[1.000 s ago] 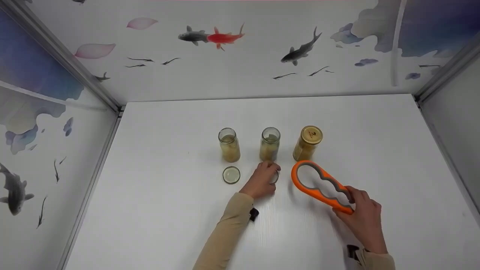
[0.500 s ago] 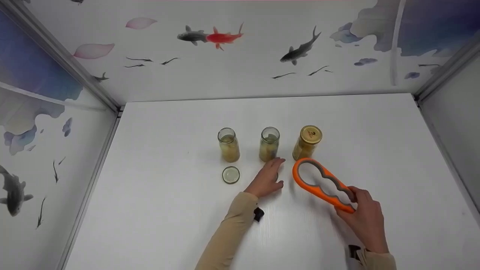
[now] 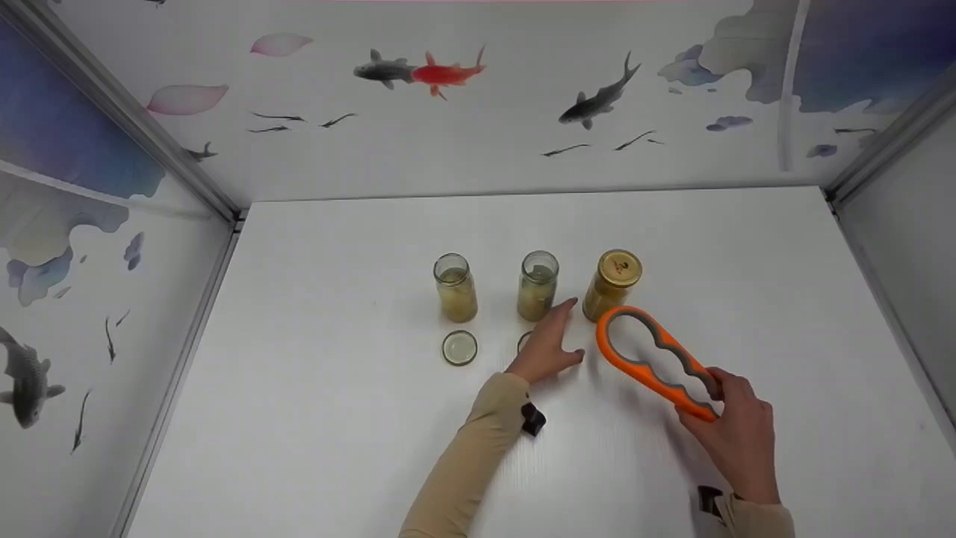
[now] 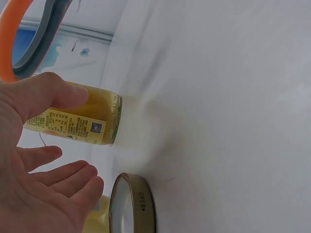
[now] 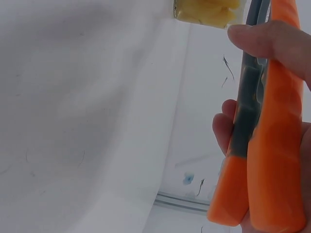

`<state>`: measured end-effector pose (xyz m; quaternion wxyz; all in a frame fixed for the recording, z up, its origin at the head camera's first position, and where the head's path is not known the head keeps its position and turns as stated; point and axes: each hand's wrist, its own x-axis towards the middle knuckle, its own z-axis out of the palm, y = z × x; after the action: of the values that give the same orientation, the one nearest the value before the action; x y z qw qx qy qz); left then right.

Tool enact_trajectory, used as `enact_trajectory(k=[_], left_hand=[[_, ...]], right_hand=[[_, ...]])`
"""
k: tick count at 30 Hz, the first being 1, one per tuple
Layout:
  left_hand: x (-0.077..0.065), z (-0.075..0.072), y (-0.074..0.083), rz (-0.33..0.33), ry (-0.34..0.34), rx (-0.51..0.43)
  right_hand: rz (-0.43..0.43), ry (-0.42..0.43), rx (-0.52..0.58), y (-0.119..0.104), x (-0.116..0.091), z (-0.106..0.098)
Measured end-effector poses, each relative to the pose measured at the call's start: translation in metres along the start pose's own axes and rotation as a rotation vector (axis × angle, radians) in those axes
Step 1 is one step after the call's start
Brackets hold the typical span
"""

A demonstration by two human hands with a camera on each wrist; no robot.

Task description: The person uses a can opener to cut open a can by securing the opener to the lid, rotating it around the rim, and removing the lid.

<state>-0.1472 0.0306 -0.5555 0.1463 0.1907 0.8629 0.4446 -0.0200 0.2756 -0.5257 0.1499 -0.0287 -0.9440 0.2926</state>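
My right hand point(image 3: 736, 430) grips the handle ends of an orange-and-grey jar opener point(image 3: 648, 379), whose loop end points toward a capped jar point(image 3: 602, 297) with a gold lid point(image 3: 620, 267). Fingers spread and holding nothing, my left hand point(image 3: 547, 350) reaches toward that same jar. Under its wrist side, a removed lid point(image 4: 138, 206) marked OPEN lies on the table, mostly hidden in the head view. Two uncapped glass jars with yellowish contents, a middle one point(image 3: 535, 295) and a left one point(image 3: 457, 297), stand in line with the capped jar.
Another removed lid point(image 3: 459, 348) lies inner side up in front of the left jar. The jars stand on a white table point(image 3: 321, 359), with a fish-patterned wall panel point(image 3: 493, 149) behind it and another panel at the left.
My left hand has let go of the lid by the middle jar and moved right, its fingers spreading. The jar opener in my right hand has shifted slightly right and away from me.
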Motion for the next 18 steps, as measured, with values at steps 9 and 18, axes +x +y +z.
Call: enact_trajectory(k=[9,18], left_hand=[[0.024,0.003,0.013,-0.012,0.018,0.009],[0.04,0.006,0.028,-0.019,0.088,-0.074]], right_hand=[[0.073,-0.006,0.022,0.004,-0.001,-0.004],[0.106,-0.001,0.026,0.008,-0.002,-0.009]])
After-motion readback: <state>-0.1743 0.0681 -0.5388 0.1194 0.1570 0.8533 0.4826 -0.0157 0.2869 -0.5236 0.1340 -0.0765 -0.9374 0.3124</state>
